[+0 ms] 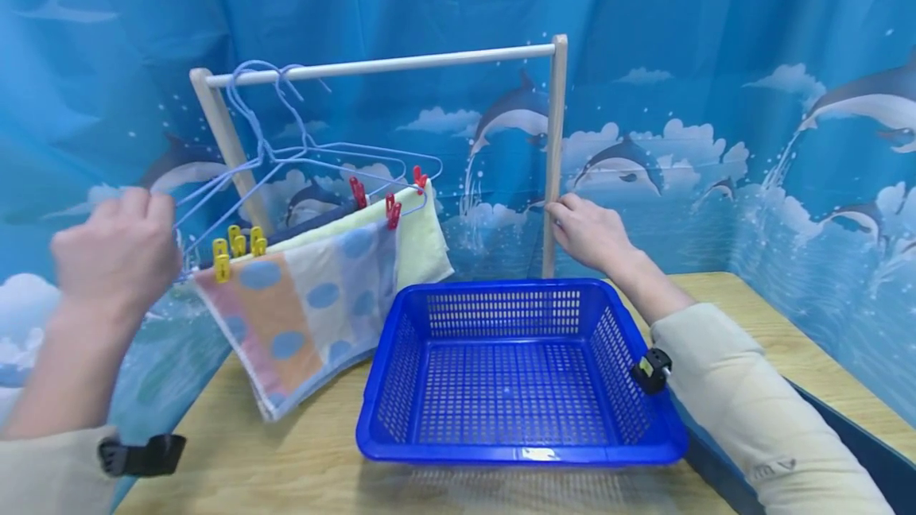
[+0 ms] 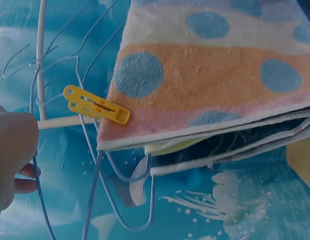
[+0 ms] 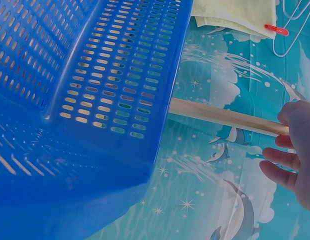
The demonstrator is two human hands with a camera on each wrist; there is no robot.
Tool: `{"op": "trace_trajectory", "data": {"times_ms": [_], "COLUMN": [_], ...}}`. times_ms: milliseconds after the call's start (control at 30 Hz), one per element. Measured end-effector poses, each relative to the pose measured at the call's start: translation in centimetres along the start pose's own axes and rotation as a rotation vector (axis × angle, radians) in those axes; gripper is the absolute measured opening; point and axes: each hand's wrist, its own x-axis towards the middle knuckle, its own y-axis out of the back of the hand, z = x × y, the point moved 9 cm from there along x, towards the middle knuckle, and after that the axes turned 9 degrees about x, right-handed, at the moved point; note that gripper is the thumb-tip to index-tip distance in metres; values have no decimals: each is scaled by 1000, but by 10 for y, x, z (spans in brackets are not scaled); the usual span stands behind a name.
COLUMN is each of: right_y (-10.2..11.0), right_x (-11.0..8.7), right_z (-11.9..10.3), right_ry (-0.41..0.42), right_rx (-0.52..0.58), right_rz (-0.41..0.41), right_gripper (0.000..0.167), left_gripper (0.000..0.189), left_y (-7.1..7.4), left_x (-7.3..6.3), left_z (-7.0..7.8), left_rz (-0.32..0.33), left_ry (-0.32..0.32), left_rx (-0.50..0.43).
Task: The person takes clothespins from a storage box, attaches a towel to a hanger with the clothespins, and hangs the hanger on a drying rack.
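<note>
My left hand (image 1: 118,253) grips the lower left part of a light-blue wire hanger (image 2: 42,200). Several such hangers hook over the bar (image 1: 401,63) of a wooden drying rack. From them hang a polka-dot striped towel (image 1: 300,300), a pale yellow towel (image 1: 422,245) and a dark cloth behind, held by yellow clothespins (image 1: 222,261) and red clothespins (image 1: 393,211). At the rack's right side, my right hand (image 1: 590,233) pinches the wooden post (image 1: 554,141) between thumb and index finger; its other fingers are loosely bent in the right wrist view.
A blue plastic basket (image 1: 529,455) with slotted walls stands on the wood-grain table (image 1: 286,467), in front of the rack. To its right, partly under the right sleeve, lies a dark blue edged object (image 1: 844,443). A dolphin-print curtain (image 1: 665,14) hangs behind.
</note>
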Motion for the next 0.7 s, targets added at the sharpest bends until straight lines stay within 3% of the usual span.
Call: {"op": "trace_trajectory", "data": {"times_ms": [300,700], "right_y": [0,2], "right_x": [0,-1], "right_z": [2,1], "right_ry": [-49,-29], "right_rx": [43,47], "right_rz": [-33,-24], "right_gripper": [33,32], "left_gripper": [35,32], "left_y": [-7,-10], "left_x": [8,18], "left_z": [14,24], "left_rz": [-30,-31], "left_ry": [9,42], "left_rx": [-99,-117]}}
